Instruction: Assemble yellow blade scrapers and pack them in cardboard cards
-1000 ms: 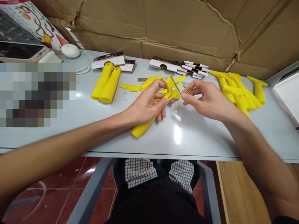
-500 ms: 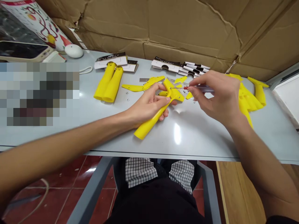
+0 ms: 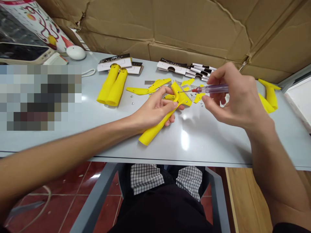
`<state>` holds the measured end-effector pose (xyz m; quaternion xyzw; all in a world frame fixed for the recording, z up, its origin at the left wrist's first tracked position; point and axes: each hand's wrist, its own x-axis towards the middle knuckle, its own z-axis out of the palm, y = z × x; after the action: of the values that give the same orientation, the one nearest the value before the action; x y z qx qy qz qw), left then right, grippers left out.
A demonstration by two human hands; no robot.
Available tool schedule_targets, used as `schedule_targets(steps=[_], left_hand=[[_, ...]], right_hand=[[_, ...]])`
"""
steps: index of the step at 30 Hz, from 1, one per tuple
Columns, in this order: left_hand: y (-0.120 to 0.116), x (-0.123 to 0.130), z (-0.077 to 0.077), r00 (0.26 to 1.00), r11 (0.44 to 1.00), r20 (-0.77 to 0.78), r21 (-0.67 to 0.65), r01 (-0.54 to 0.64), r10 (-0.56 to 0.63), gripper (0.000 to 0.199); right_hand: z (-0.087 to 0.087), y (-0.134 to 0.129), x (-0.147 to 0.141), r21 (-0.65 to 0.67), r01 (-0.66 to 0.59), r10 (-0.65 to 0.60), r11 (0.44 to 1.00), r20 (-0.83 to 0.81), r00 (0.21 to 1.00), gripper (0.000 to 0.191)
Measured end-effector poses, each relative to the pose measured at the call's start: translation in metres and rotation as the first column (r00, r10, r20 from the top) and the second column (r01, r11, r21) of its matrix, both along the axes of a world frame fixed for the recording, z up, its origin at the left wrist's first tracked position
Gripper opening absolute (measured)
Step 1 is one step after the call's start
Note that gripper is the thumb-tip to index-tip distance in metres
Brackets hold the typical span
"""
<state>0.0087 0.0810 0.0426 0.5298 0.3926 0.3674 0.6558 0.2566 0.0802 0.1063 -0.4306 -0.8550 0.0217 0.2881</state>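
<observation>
My left hand (image 3: 159, 108) is wrapped round a yellow T-shaped plastic handle (image 3: 155, 127), tilted with its broad head up and its round end toward me. Small screws show in the head. A screwdriver (image 3: 217, 88) with a clear purplish grip and red collar lies almost level in my right hand (image 3: 243, 97). Its tip meets a screw spot on the head. My right thumb stands off the grip while the other fingers stay around it. Behind the head lie flat yellow pieces (image 3: 159, 84), a metal blade (image 3: 150, 82) and several small nuts or screws (image 3: 132, 103).
Two yellow tubular handles (image 3: 113, 85) lie left, beside black-and-white card boxes (image 3: 115, 63). More boxes (image 3: 172, 67) stand by the cardboard wall (image 3: 182, 29). Further yellow parts (image 3: 270, 94) are at right. A phone (image 3: 24, 53) and white mouse-like object (image 3: 76, 52) sit far left.
My right hand has shifted right and back along the screwdriver, its thumb coming away from the grip, so more of the grip shows. The left hand and yellow handle have hardly moved.
</observation>
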Motion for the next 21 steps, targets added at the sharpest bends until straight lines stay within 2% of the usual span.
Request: schedule_targets(steps=[2, 4, 8, 11, 14, 16, 18, 21], left_hand=[[0.0001, -0.0001, 0.0005, 1.0, 1.0, -0.002, -0.004, -0.003, 0.003, 0.033], [0.0, -0.0001, 0.0009, 1.0, 1.0, -0.002, -0.005, -0.005, 0.005, 0.033], [-0.0003, 0.0002, 0.0011, 1.0, 1.0, -0.011, -0.002, -0.011, 0.011, 0.031], [-0.0002, 0.0003, 0.0005, 1.0, 1.0, -0.01, 0.002, -0.004, 0.004, 0.031], [0.0004, 0.0002, -0.0003, 1.0, 1.0, -0.001, 0.009, 0.004, -0.004, 0.033], [0.0006, 0.0, -0.0006, 1.0, 1.0, -0.004, 0.013, -0.004, 0.004, 0.032], [0.0006, -0.0002, -0.0008, 1.0, 1.0, -0.014, 0.017, -0.012, 0.012, 0.031], [0.0004, -0.0003, -0.0014, 1.0, 1.0, -0.014, 0.029, -0.003, 0.004, 0.031]], right_hand=[[0.0001, 0.0015, 0.0009, -0.034, -0.015, 0.015, 0.999, -0.025, 1.0, 0.017], [-0.0002, 0.0044, 0.0021, 0.002, 0.023, -0.023, 1.0, -0.037, 0.999, 0.009], [-0.0006, 0.0078, 0.003, 0.024, 0.103, -0.103, 0.994, -0.026, 0.994, 0.019], [-0.0007, 0.007, 0.0023, -0.009, 0.058, -0.058, 0.998, -0.016, 0.998, 0.02], [-0.0014, 0.0062, 0.0015, 0.049, 0.041, -0.041, 0.998, -0.012, 0.999, 0.011], [-0.0011, 0.0052, 0.0014, 0.074, 0.084, -0.086, 0.994, 0.017, 0.996, 0.023], [0.0003, 0.0034, 0.0017, 0.042, 0.116, -0.118, 0.992, 0.047, 0.992, 0.026], [0.0021, 0.0012, 0.0026, -0.018, 0.089, -0.088, 0.996, 0.038, 0.995, 0.02]])
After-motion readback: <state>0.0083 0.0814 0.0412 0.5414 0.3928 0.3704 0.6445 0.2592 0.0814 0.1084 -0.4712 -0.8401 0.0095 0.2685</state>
